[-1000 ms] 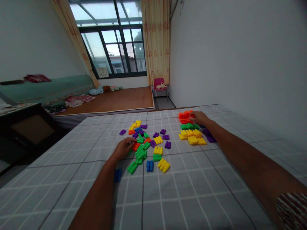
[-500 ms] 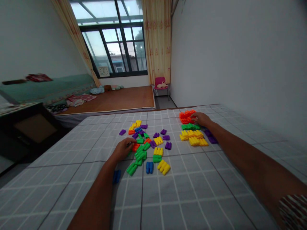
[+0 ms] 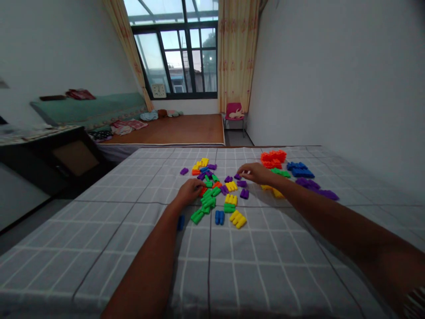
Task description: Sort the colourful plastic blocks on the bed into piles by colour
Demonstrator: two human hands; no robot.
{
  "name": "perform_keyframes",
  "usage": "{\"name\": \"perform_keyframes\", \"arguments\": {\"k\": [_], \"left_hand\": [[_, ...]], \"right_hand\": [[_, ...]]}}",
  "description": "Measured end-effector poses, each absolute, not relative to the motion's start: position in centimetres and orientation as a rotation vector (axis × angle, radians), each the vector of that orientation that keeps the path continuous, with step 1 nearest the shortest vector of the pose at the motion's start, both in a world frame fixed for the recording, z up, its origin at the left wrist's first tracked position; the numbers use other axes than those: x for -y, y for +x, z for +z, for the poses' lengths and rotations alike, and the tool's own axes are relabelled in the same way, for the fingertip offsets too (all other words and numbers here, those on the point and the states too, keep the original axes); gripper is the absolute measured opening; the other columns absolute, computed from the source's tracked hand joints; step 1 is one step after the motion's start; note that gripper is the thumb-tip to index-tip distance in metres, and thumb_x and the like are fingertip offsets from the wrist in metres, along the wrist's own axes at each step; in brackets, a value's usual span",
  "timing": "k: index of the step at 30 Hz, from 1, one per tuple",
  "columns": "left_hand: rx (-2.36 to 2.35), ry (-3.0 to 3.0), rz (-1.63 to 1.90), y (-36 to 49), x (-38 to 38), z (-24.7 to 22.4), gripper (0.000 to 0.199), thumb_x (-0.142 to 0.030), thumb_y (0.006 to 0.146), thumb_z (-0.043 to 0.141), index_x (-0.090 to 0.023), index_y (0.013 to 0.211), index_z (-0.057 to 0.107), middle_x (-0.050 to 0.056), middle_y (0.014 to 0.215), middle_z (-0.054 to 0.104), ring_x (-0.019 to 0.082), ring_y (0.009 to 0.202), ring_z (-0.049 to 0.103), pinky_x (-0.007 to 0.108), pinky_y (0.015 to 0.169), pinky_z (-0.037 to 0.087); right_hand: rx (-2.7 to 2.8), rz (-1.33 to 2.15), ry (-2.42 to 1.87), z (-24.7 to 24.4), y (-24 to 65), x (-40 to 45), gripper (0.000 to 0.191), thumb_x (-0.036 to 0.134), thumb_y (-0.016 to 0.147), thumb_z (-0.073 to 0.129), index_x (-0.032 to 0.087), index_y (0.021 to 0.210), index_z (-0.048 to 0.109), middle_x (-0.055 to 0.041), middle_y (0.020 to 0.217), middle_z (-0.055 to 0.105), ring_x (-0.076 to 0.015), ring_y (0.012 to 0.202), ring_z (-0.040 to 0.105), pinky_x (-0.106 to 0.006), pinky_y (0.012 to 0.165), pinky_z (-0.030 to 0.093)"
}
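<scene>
My left hand [image 3: 191,190] rests at the left side of a loose heap of small plastic building blocks. Its fingers are curled together beside an orange block [image 3: 203,191] and a green block [image 3: 208,184]; whatever lies between the fingertips is hidden. Over on the right, my right hand [image 3: 255,172] reaches leftward, fingers stretched out, the tips at a purple block [image 3: 237,176] that lies on the cloth. Near it are another purple block [image 3: 241,183] and a yellow block [image 3: 231,186]. Several green blocks [image 3: 208,203] lie joined or touching in front of my left hand.
Sorted by colour at the right are orange blocks [image 3: 274,157], green blocks [image 3: 280,172], blue blocks [image 3: 300,169] and purple blocks [image 3: 317,188]. My right forearm partly covers yellow blocks [image 3: 277,193]. A grey checked cloth [image 3: 259,266] covers the table. Beyond stands a bed [image 3: 186,128].
My right hand has left the orange blocks and moved left to the loose purple ones. My left hand stays by the heap. The view has turned left, showing the blue blocks.
</scene>
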State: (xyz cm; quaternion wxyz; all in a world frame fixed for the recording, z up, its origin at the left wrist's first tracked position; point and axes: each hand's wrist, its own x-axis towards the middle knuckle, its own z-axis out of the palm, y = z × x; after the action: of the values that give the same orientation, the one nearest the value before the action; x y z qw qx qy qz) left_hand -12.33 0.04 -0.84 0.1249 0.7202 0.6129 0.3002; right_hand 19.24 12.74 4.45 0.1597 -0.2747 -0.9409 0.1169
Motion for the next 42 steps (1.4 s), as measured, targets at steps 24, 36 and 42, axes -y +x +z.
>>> {"name": "perform_keyframes", "arguments": {"k": [24,36,42], "left_hand": [[-1.790,2.080,0.956,-12.9,-0.2,-1.3,0.028,-0.017,0.079,0.052,-0.020,0.097,0.073,0.005,0.102,0.073,0.021,0.097,0.066,0.033,0.091,0.051],[-1.764,2.094,0.948,-13.6,-0.5,-1.9,0.026,-0.023,0.081,0.050,-0.019,0.096,0.072,0.008,0.102,0.072,0.023,0.099,0.066,0.037,0.089,0.053],[-1.645,2.229,1.071,-11.9,0.0,-0.4,0.038,-0.038,0.078,0.065,-0.018,0.111,0.066,0.012,0.119,0.066,0.027,0.112,0.060,0.044,0.100,0.047]], "right_hand": [[3.119,0.407,-0.639,3.8,12.5,-9.2,0.034,0.024,0.080,0.067,0.021,0.114,0.068,-0.0057,0.102,0.073,-0.0185,0.086,0.066,-0.023,0.070,0.044],[2.765,0.236,-0.916,2.2,13.1,-10.3,0.028,0.023,0.077,0.066,0.021,0.104,0.069,-0.0066,0.104,0.071,-0.0215,0.092,0.064,-0.027,0.076,0.043],[2.593,0.378,-0.611,1.7,12.5,-9.8,0.027,0.017,0.074,0.066,0.019,0.101,0.069,-0.0029,0.089,0.069,-0.0161,0.078,0.059,-0.025,0.073,0.042]]}}
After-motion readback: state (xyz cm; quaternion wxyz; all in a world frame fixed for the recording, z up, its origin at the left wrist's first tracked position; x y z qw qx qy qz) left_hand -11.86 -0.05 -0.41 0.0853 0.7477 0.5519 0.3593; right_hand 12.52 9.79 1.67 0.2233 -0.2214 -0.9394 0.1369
